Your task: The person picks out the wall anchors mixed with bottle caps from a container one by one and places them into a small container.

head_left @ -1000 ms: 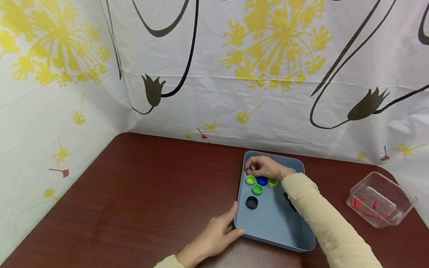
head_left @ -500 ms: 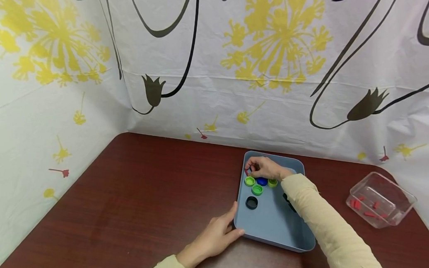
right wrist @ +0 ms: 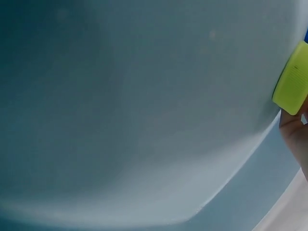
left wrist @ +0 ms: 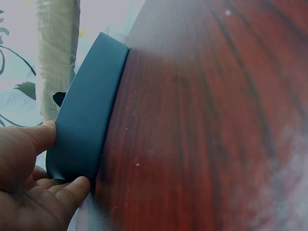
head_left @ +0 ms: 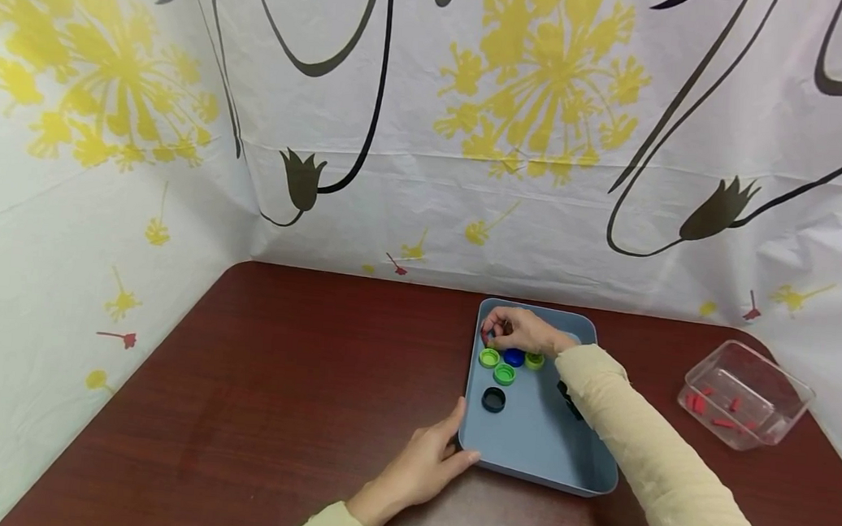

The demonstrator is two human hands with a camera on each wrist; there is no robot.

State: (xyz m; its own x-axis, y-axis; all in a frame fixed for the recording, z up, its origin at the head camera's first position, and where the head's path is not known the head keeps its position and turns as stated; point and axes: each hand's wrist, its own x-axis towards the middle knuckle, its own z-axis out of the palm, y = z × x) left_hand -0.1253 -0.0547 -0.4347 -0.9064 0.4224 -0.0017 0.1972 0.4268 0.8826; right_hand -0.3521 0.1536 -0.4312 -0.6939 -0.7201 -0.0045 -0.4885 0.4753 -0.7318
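My left hand (head_left: pixel 417 466) grips the near left corner of the blue-grey tray (head_left: pixel 525 450); in the left wrist view its fingers (left wrist: pixel 72 192) wrap the corner against the tray's outer wall. Inside the far left part of the tray, my right hand (head_left: pixel 526 329) pinches a small red piece (head_left: pixel 484 336), mostly hidden by the fingertips. Close below that hand lie a yellow-green bottle cap (head_left: pixel 488 358), a blue cap (head_left: pixel 513 357) and another yellow-green cap (head_left: pixel 535 360). A green cap (head_left: pixel 504 374) and a black cap (head_left: pixel 494 399) sit nearer. One yellow-green cap (right wrist: pixel 292 79) shows at the right wrist view's edge.
To the right of the tray stands a clear plastic box (head_left: pixel 747 396) with several red pieces (head_left: pixel 699 403) inside. The dark red-brown table (head_left: pixel 295 385) meets a patterned white curtain (head_left: pixel 410 213) at the back and left.
The right hand stays in nearly the same spot, its fingers shifting slightly around the red piece. The left yellow-green cap has slid a little to the left. The left hand keeps its place.
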